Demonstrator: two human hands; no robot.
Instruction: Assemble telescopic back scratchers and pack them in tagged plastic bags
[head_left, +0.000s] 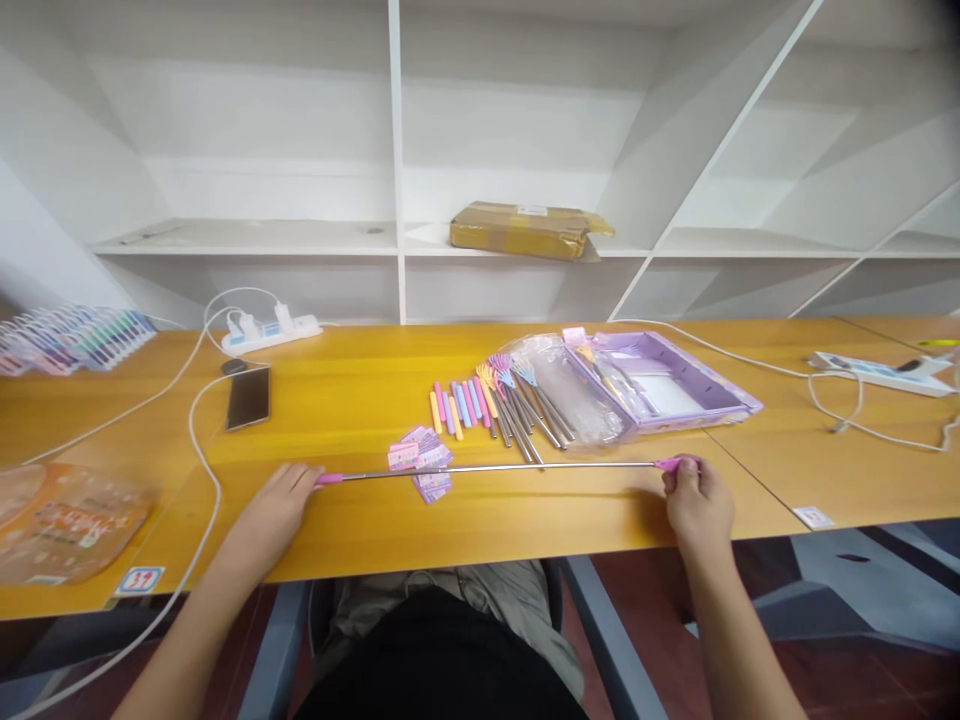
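Note:
A telescopic back scratcher (495, 467) is stretched out long across the front of the table. Its pink grip is held by my left hand (291, 492), fingers closed round it. At the other end my right hand (697, 495) pinches the pink claw head. Beyond the rod lie several more back scratchers (529, 405) with yellow, purple and blue claws and bare metal rods. Loose coloured handle sleeves (459, 408) in pink, blue, purple and yellow lie to their left. Small printed cards (433, 482) are scattered under and behind the rod.
A purple box (675, 375) with clear plastic bags (574, 390) stands at the back right. A phone (249, 398), a white power strip (271, 333) and cables lie left. An orange plastic bag (75, 522) is at far left. A taped cardboard box (525, 230) sits on the shelf.

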